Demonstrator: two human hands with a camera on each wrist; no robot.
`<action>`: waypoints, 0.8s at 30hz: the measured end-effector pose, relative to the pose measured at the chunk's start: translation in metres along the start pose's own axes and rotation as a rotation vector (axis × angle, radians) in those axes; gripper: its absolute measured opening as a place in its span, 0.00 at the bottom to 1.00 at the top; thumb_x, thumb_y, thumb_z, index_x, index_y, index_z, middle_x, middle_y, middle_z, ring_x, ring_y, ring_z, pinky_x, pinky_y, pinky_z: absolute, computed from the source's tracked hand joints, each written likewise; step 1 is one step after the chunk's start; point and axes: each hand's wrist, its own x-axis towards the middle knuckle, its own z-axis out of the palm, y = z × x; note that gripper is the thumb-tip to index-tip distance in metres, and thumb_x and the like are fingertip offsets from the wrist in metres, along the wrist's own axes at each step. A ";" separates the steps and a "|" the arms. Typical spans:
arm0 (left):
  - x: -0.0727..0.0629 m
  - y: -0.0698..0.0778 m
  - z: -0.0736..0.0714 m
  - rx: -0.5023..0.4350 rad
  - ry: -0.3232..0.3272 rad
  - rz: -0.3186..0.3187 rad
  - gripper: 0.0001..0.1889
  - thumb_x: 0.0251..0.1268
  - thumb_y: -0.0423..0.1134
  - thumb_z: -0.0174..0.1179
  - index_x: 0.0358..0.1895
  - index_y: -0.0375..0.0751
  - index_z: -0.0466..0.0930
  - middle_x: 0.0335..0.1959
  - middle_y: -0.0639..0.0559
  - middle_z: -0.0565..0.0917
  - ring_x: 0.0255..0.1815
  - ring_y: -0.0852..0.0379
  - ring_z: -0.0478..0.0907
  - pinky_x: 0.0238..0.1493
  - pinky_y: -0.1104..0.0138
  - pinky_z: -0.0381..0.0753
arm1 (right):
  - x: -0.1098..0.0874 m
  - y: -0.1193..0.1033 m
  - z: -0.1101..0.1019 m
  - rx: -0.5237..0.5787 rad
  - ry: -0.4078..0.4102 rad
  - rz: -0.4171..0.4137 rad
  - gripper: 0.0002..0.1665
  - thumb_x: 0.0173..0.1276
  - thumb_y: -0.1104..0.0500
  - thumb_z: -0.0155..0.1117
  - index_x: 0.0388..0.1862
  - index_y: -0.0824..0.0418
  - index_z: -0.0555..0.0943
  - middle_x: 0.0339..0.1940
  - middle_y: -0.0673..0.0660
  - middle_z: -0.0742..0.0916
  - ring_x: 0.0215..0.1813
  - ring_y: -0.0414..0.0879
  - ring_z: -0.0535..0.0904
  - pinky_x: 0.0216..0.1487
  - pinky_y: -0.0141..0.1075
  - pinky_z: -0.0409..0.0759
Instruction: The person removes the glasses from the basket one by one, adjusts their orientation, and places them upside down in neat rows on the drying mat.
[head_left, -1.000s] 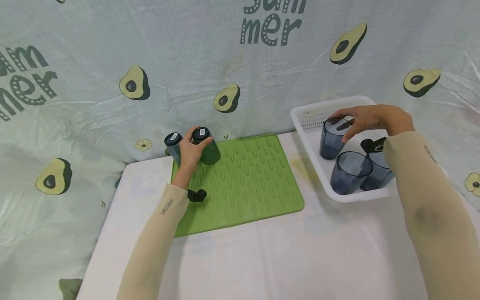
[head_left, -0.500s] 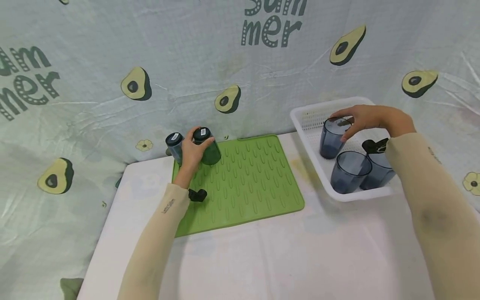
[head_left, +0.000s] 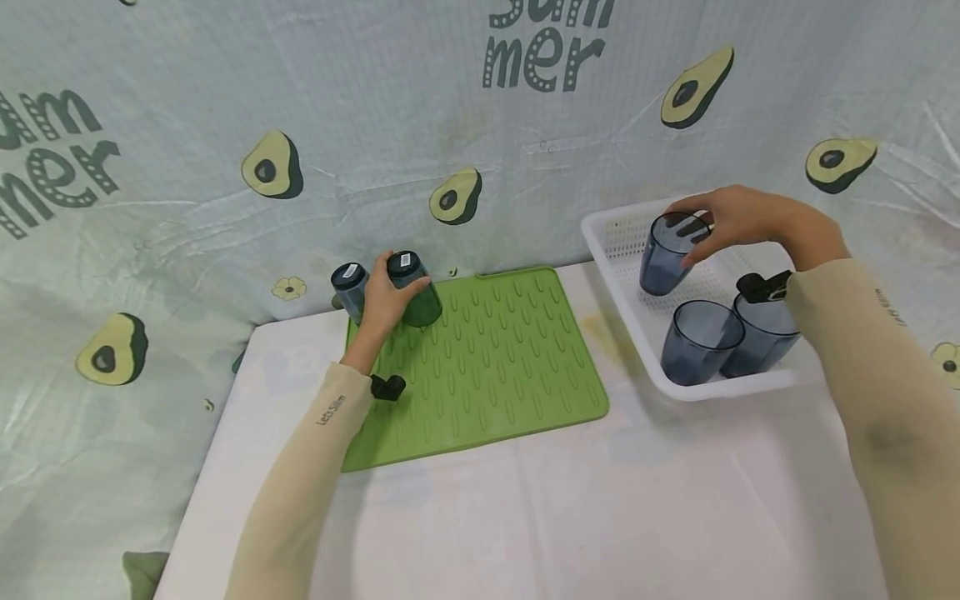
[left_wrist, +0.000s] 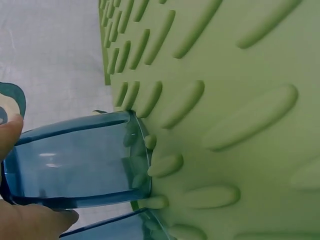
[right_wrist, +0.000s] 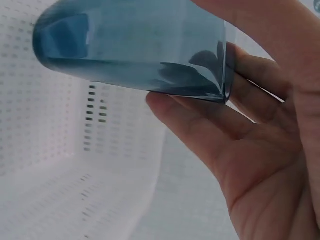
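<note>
Two blue-tinted drinking glasses stand upside down at the back left corner of a green ribbed mat. My left hand grips the right one of these, a glass whose rim rests on the mat; the other glass is just left of that hand. Over the white basket at the right, my right hand holds an upright glass near its rim, thumb on one side and fingers on the other. In the right wrist view that glass appears clear of the perforated basket floor.
Inside the white basket, two more upright glasses stand side by side, one glass at the near left and another glass partly behind it. A white-covered table lies under everything. A printed curtain hangs behind.
My right hand has lifted its glass upward from the basket floor, shifting slightly toward the back. The left hand and its glass have stayed nearly still.
</note>
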 end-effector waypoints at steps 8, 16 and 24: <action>-0.007 0.013 -0.008 0.075 0.033 0.118 0.51 0.64 0.44 0.72 0.81 0.34 0.47 0.78 0.36 0.58 0.79 0.39 0.57 0.75 0.46 0.62 | -0.008 -0.009 -0.010 -0.093 0.049 -0.032 0.59 0.55 0.40 0.81 0.78 0.64 0.65 0.67 0.74 0.77 0.61 0.71 0.76 0.56 0.64 0.77; -0.017 0.023 -0.015 0.160 0.028 0.212 0.52 0.63 0.45 0.73 0.82 0.36 0.48 0.79 0.36 0.56 0.80 0.39 0.53 0.76 0.43 0.59 | -0.014 -0.014 -0.013 -0.122 0.087 -0.044 0.60 0.53 0.38 0.81 0.77 0.65 0.67 0.64 0.73 0.80 0.59 0.69 0.78 0.53 0.62 0.79; -0.029 0.026 -0.018 0.184 -0.013 0.277 0.47 0.69 0.43 0.68 0.82 0.36 0.48 0.79 0.35 0.55 0.80 0.38 0.51 0.76 0.41 0.56 | -0.022 -0.024 -0.015 -0.116 0.122 -0.069 0.60 0.52 0.40 0.83 0.75 0.67 0.68 0.62 0.72 0.81 0.58 0.67 0.79 0.54 0.62 0.79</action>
